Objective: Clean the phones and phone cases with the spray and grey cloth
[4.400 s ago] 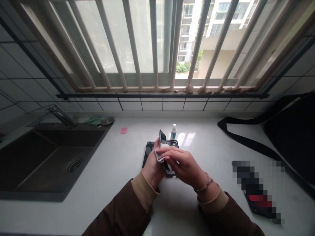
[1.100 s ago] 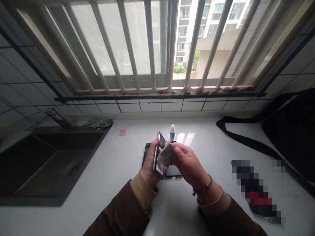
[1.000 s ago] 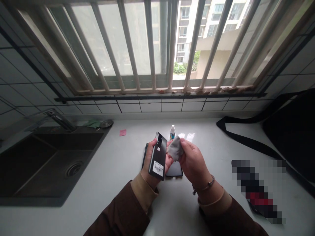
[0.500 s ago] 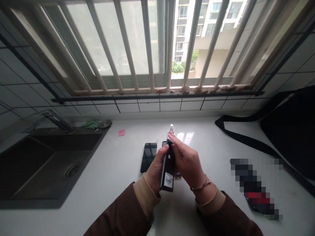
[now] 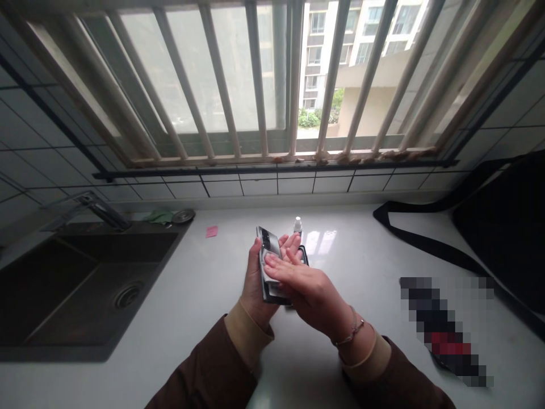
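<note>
My left hand (image 5: 255, 278) grips a flat phone box (image 5: 269, 237) with a picture of a phone's camera side on its upper face. The box is tilted above the counter, its left edge against my thumb, and fingertips show past its right side. My right hand (image 5: 313, 289) lies across this face with fingers stretched out. Under those fingers is a whitish patch; whether it is print or a separate piece, I cannot tell. Just behind stand a small white-capped bottle (image 5: 297, 224) and a black-rimmed object (image 5: 304, 255), partly hidden by my hands.
A dark sink (image 5: 104, 352) with a faucet (image 5: 106, 210) is at the left, a metal strainer (image 5: 183, 216) and green cloth (image 5: 159, 217) behind it. A pink note (image 5: 212, 232) lies on the white counter (image 5: 204, 284). At right are a black bag (image 5: 502, 227) and a pixelated dark object (image 5: 443, 329).
The phone box has turned from its dark, labelled side to its pictured face and shifted left. My right hand has moved down onto it. The dark phone on the counter no longer shows.
</note>
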`<state>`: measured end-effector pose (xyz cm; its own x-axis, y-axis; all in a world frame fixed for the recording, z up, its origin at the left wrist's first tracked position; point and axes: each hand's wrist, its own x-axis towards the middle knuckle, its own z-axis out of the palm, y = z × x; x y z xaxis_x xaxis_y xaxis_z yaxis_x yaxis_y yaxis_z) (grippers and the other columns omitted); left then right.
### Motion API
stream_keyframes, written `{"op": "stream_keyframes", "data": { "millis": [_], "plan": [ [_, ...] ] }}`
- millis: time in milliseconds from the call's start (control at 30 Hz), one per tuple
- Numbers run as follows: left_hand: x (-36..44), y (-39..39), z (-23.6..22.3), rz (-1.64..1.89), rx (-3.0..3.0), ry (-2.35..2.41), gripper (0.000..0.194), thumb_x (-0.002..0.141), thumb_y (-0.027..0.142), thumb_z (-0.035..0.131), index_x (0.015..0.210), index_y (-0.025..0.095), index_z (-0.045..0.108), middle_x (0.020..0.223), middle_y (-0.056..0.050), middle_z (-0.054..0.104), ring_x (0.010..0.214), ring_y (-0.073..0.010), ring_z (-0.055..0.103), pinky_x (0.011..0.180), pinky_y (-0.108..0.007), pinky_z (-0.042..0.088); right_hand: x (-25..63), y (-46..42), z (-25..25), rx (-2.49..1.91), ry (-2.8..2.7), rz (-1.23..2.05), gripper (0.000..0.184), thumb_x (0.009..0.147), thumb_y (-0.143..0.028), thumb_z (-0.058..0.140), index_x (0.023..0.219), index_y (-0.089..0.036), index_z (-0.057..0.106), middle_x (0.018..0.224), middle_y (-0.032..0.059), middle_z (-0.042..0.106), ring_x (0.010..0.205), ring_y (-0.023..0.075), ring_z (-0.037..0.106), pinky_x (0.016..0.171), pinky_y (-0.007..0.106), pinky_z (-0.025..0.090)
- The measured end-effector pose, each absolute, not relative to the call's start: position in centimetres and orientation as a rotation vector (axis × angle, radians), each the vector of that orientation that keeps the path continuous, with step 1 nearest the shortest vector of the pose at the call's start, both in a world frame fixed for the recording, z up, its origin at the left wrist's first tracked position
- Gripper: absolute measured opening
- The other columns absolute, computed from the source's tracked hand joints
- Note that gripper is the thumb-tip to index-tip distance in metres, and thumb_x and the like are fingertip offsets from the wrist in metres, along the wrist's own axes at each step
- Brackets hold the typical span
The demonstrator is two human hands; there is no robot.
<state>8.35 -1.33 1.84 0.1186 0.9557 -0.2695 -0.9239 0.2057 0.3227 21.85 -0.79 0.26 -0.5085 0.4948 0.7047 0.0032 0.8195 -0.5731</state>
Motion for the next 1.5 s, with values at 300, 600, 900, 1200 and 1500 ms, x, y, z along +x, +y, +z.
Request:
{"op": "stream_keyframes", "data": {
  "millis": [300, 600, 900, 1200, 1500],
  "plan": [
    [6.7, -0.4, 1.8, 1.588, 0.108, 0.489, 0.054, 0.101, 0.061, 0.057, 0.125, 0.014, 0.072, 0.138, -0.021, 0.073, 0.139, -0.0322, 0.065, 0.115, -0.048, 0.054, 22.2, -1.8, 1.6, -0.249, -2.018, 1.003, 0.04, 0.108, -0.016, 0.056, 0.141, -0.033, 0.071, 0.139, 0.0023, 0.076, 0.136, 0.0244, 0.069, 0.136, 0.056, 0.028],
    [7.1, -1.0, 2.2, 1.412, 0.195, 0.485, 0.069, 0.099, 0.065, 0.056, 0.14, 0.01, 0.065, 0.148, -0.022, 0.067, 0.147, -0.0323, 0.058, 0.118, -0.044, 0.051, 23.1, -0.9, 1.2, -0.857, -1.278, 1.019, 0.033, 0.108, -0.046, 0.06, 0.12, -0.024, 0.082, 0.11, 0.0065, 0.083, 0.1, 0.0267, 0.078, 0.089, 0.038, 0.063],
    [8.7, -2.3, 0.9, 1.071, 0.169, 0.4, 0.058, 0.098, 0.05, 0.064, 0.138, 0.008, 0.067, 0.129, -0.021, 0.077, 0.126, -0.0326, 0.073, 0.113, -0.042, 0.054, 22.9, 0.0, 0.2, -0.896, -1.552, 0.501, 0.043, 0.11, -0.024, 0.054, 0.151, -0.032, 0.064, 0.153, 0.0059, 0.065, 0.148, 0.0292, 0.058, 0.136, 0.061, 0.019],
    [8.7, -1.9, 1.5, 1.323, 0.169, 0.431, 0.07, 0.096, 0.063, 0.062, 0.142, 0.01, 0.066, 0.14, -0.023, 0.071, 0.136, -0.0378, 0.066, 0.116, -0.051, 0.054, 21.7, -0.3, -0.1, -0.643, -1.963, 0.394, 0.05, 0.108, -0.012, 0.048, 0.154, -0.029, 0.06, 0.151, 0.0087, 0.067, 0.144, 0.0248, 0.062, 0.136, 0.058, 0.025],
    [6.5, -0.6, 1.8, 1.53, 0.191, 0.524, 0.077, 0.095, 0.072, 0.053, 0.14, 0.01, 0.064, 0.158, -0.026, 0.057, 0.152, -0.0355, 0.051, 0.125, -0.049, 0.042, 21.6, -1.2, 0.3, -0.363, -2.092, 0.583, 0.042, 0.106, -0.01, 0.055, 0.143, -0.026, 0.066, 0.137, 0.0072, 0.077, 0.13, 0.0208, 0.073, 0.134, 0.05, 0.034]
  ]
}}
